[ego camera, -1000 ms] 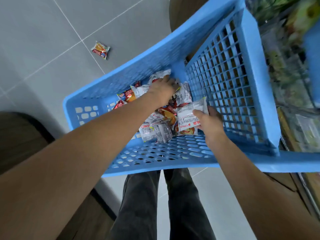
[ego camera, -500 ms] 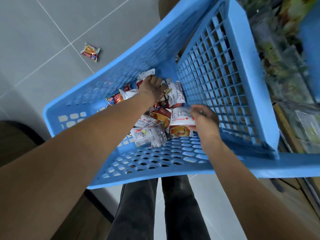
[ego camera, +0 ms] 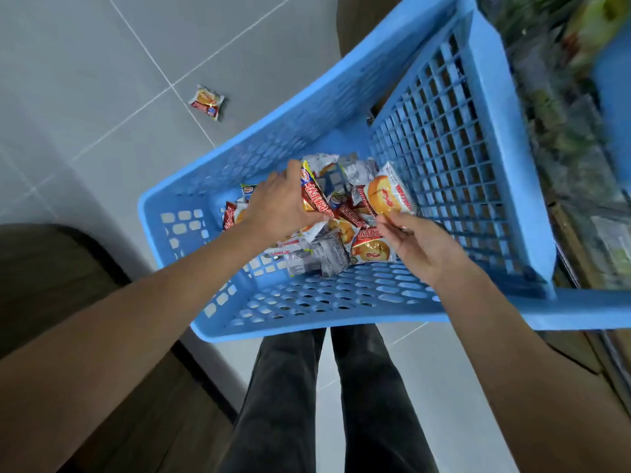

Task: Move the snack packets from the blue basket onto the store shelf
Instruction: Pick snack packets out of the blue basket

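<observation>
both hands are working inside the blue basket (ego camera: 307,302). the left hand (ego camera: 278,208) is gripping a red and yellow packet (ego camera: 316,199), thumb over its top edge. just right of that grip, the right hand (ego camera: 425,249) is pinching a cake packet (ego camera: 387,198) by its lower corner. the other snack packets (ego camera: 327,254) are lying heaped under and between both grips. one stray packet (ego camera: 207,101) is lying on the floor tiles (ego camera: 85,80), well apart from the left hand.
</observation>
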